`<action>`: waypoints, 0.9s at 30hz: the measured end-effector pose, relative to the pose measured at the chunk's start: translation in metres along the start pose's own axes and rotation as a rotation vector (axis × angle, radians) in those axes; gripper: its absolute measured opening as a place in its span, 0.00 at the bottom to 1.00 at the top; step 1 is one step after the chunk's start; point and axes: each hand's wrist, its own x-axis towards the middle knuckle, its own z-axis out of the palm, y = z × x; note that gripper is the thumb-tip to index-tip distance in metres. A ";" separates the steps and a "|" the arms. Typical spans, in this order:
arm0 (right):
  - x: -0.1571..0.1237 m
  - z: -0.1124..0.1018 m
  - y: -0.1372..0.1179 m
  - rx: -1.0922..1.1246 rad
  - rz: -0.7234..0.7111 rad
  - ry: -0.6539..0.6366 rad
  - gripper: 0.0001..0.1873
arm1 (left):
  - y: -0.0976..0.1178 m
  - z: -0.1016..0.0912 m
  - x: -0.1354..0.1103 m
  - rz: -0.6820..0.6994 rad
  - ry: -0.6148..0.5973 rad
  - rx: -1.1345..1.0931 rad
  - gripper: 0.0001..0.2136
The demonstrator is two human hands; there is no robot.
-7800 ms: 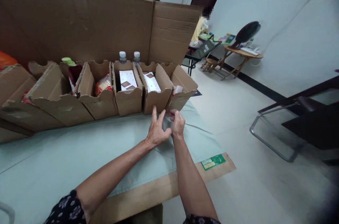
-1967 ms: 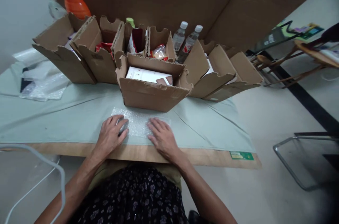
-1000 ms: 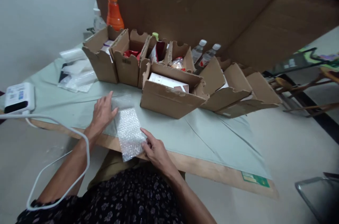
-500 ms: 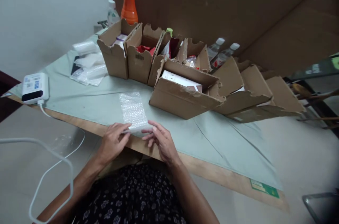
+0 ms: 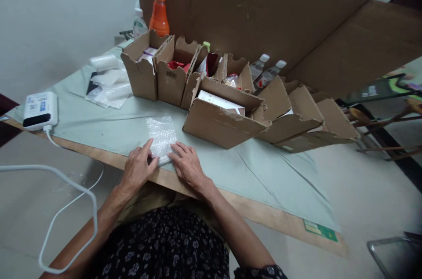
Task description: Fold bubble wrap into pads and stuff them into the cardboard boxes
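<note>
A sheet of clear bubble wrap (image 5: 161, 135) lies flat on the pale green table cover (image 5: 99, 123) near the front edge. My left hand (image 5: 137, 171) presses its near left corner, fingers spread and flat. My right hand (image 5: 186, 166) lies flat beside its near right corner, fingers stretched out. Just behind the wrap stands a brown cardboard box (image 5: 224, 118) holding a white carton (image 5: 220, 102).
A row of open cardboard boxes (image 5: 161, 72) with packets runs along the back, before a tall cardboard wall (image 5: 250, 15). An orange bottle (image 5: 158, 8) and water bottles (image 5: 267, 72) stand behind. More bubble wrap (image 5: 107, 81) and a white device (image 5: 39, 110) with cable lie left.
Both hands slid forward from the table edge onto the near end of the bubble wrap and now press it flat. The sheet lies lengthwise away from me.
</note>
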 end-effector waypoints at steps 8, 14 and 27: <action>-0.004 -0.008 -0.008 0.075 0.035 0.058 0.12 | 0.010 -0.018 -0.021 0.314 0.016 -0.099 0.14; -0.009 -0.012 -0.010 0.183 0.140 0.141 0.12 | 0.008 -0.007 -0.014 0.113 -0.025 -0.155 0.11; -0.002 -0.011 0.000 0.247 0.084 0.009 0.13 | 0.010 -0.015 -0.010 0.187 -0.023 -0.158 0.14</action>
